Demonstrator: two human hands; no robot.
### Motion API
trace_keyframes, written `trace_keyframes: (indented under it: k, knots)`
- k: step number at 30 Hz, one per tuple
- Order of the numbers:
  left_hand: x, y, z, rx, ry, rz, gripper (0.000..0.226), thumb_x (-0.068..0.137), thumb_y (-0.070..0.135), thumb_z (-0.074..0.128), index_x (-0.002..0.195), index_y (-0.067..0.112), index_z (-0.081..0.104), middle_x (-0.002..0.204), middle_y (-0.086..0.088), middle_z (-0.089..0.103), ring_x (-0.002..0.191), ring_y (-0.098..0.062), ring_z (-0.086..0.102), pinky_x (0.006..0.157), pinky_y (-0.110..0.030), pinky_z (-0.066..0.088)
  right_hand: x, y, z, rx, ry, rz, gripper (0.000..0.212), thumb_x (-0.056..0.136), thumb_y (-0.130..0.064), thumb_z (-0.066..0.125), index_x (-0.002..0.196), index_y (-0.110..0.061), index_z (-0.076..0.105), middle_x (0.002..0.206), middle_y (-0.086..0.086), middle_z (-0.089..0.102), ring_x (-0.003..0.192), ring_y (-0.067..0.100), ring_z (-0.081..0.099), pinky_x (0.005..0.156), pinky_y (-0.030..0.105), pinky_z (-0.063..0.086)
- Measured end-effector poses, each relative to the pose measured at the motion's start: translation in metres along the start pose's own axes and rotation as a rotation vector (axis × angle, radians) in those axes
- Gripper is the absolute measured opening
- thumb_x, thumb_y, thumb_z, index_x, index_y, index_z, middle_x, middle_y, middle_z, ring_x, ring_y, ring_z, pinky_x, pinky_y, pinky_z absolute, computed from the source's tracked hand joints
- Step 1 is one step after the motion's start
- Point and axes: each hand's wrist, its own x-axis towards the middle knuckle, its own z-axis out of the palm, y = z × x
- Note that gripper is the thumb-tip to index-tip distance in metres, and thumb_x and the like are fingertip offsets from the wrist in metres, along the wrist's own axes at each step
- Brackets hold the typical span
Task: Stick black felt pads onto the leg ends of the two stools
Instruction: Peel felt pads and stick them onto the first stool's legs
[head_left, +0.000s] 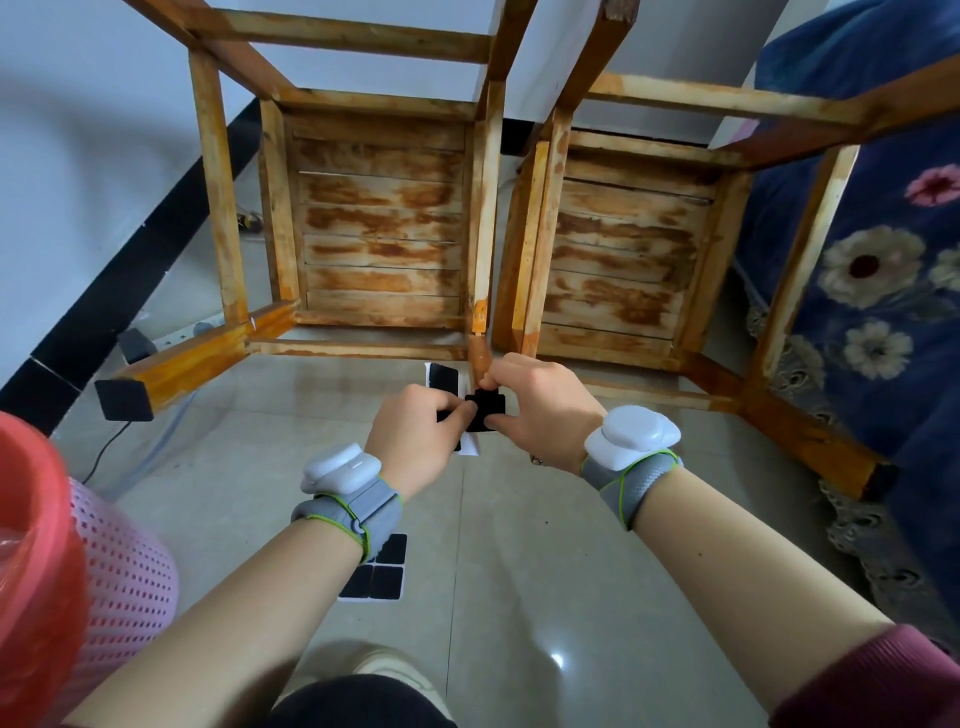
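Two wooden stools lie on their sides with the leg ends toward me: the left stool (379, 228) and the right stool (623, 260). The left stool's near-left leg end carries a black felt pad (123, 399). My left hand (415, 441) and my right hand (540, 410) both pinch a black felt pad (485, 410) at the end of the left stool's near-right leg (479, 358). A white backing sheet with pads (441, 378) lies on the floor behind my hands. A second sheet of pads (382, 571) lies under my left wrist.
A red basin (31, 545) on a pink perforated basket (130, 571) stands at the left. A blue floral bedcover (872, 270) hangs at the right. A power strip (171, 338) and cable lie by the wall. Tiled floor (545, 545) spreads below my arms.
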Motion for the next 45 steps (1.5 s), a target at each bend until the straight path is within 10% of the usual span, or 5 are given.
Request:
trace_keyframes:
  k: [20, 24, 32, 38, 45]
  knots:
    - [-0.063, 0.057, -0.120, -0.215, -0.235, 0.008, 0.024, 0.089, 0.008, 0.058, 0.095, 0.024, 0.075, 0.099, 0.018, 0.069, 0.098, 0.000, 0.061, 0.074, -0.004, 0.048, -0.011, -0.082, -0.048, 0.779, 0.270, 0.345, 0.014, 0.088, -0.025, 0.059, 0.078, -0.026, 0.068, 0.080, -0.002, 0.067, 0.081, 0.020, 0.064, 0.081, 0.042, 0.059]
    - [-0.089, 0.054, -0.140, -0.225, -0.206, 0.015, 0.022, 0.087, 0.006, 0.060, 0.087, 0.024, 0.074, 0.096, 0.007, 0.071, 0.093, -0.006, 0.061, 0.081, -0.010, 0.043, -0.023, -0.109, -0.056, 0.876, 0.143, 0.241, 0.007, 0.083, -0.013, 0.068, 0.089, -0.012, 0.071, 0.082, 0.001, 0.068, 0.076, 0.011, 0.065, 0.067, 0.022, 0.057]
    - [-0.106, 0.034, -0.155, -0.526, 0.152, -0.085, 0.023, 0.082, 0.002, 0.062, 0.082, 0.022, 0.049, 0.082, -0.010, 0.070, 0.076, -0.025, 0.064, 0.077, -0.041, 0.052, -0.027, -0.138, -0.045, 0.714, 0.261, 0.179, 0.007, 0.079, -0.010, 0.070, 0.086, -0.012, 0.070, 0.082, 0.001, 0.067, 0.078, 0.016, 0.062, 0.069, 0.029, 0.054]
    - [-0.107, 0.032, -0.153, -0.556, 0.194, -0.092, 0.036, 0.083, 0.004, 0.062, 0.106, 0.030, 0.054, 0.097, -0.006, 0.073, 0.091, -0.026, 0.069, 0.084, -0.045, 0.056, -0.024, -0.160, -0.039, 0.257, 0.372, -0.093, 0.021, 0.086, -0.017, 0.060, 0.104, -0.015, 0.072, 0.107, -0.001, 0.068, 0.105, 0.015, 0.053, 0.088, 0.024, 0.041]
    - [-0.106, 0.031, -0.150, -0.536, 0.202, -0.035, 0.040, 0.087, 0.005, 0.059, 0.117, 0.029, 0.052, 0.093, 0.008, 0.071, 0.090, -0.016, 0.068, 0.076, -0.027, 0.052, -0.024, -0.166, -0.035, 0.378, 0.231, -0.037, 0.027, 0.088, -0.022, 0.058, 0.112, -0.018, 0.070, 0.109, -0.003, 0.072, 0.101, 0.012, 0.063, 0.091, 0.034, 0.052]
